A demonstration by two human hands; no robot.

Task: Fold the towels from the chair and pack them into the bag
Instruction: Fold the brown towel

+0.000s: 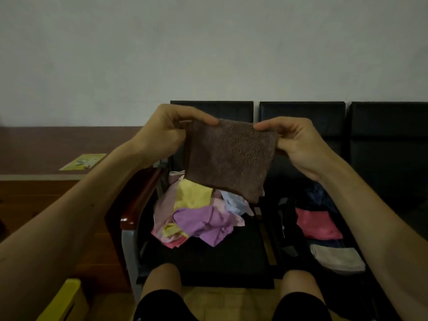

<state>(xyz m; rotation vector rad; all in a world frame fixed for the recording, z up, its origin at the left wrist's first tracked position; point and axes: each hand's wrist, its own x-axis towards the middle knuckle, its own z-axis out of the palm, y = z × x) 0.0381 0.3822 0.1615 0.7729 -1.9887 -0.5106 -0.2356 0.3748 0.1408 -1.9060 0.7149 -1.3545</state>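
Person, worn items: black shorts [159, 306] at bottom centre of frame, bare knees [163, 275] showing just above the hems. Forearms bare from the lower corners up to left hand [162, 133] and right hand [301, 144].

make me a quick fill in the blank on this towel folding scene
The held towel is ____ in colour.
The left hand and right hand pinch its ____ corners.
The pile of towels lies on a ____ seat.
In the bag, a folded ____ towel lies just beyond the white towel.
Missing: brown; top; chair; pink.
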